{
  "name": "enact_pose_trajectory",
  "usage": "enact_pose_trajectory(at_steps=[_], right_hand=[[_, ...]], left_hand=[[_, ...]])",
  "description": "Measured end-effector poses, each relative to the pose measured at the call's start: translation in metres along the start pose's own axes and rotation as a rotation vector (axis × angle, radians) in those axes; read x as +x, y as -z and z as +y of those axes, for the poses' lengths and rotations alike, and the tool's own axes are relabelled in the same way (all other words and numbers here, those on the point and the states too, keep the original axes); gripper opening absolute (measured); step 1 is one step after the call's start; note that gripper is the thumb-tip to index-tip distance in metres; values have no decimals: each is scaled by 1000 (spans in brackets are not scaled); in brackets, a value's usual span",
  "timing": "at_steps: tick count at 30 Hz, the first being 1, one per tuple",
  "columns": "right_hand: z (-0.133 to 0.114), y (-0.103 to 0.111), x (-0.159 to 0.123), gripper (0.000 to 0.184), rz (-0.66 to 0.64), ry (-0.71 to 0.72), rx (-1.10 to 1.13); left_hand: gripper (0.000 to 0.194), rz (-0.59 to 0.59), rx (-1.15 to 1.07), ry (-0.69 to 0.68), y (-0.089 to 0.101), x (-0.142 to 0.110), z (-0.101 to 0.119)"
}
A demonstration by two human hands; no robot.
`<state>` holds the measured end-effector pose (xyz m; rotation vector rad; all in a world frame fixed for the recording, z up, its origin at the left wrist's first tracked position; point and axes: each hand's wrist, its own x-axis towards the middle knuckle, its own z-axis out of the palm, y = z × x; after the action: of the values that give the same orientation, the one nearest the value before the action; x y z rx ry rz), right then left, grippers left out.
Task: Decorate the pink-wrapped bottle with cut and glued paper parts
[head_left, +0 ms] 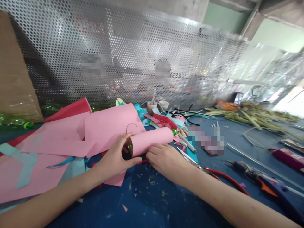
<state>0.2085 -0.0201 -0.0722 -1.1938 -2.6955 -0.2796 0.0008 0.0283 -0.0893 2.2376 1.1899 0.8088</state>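
A green plastic bottle (129,147) lies on its side with pink paper (153,139) wrapped around it. The bottle's base shows at the left end and its capped neck at the right. My left hand (117,155) curves around the base, thumb stretched along the near side. With fingers curled, my right hand (163,158) presses on the near lower side of the paper; its fingertips are partly hidden. Large pink sheets (111,126) lie behind and left of the bottle. Scissors (190,156) rest just beyond my right wrist.
Red-handled pliers (228,177) and a glue gun (263,182) lie to the right on the blue table (142,202). Paper scraps (166,120), white cups (152,106) and dried stalks (256,115) are farther back. A perforated metal screen (133,50) stands behind.
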Motion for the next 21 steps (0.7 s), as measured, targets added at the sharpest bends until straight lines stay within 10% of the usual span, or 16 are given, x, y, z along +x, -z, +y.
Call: enact_pose_trajectory(at_steps=[10,21], right_hand=[[-1,11,-11,13,-139,39,62],[5,4,-9,17,-241,-29,185]], left_hand=[[54,36,18,-55,4,3,3],[45,-144,-466,318,72,33,11]])
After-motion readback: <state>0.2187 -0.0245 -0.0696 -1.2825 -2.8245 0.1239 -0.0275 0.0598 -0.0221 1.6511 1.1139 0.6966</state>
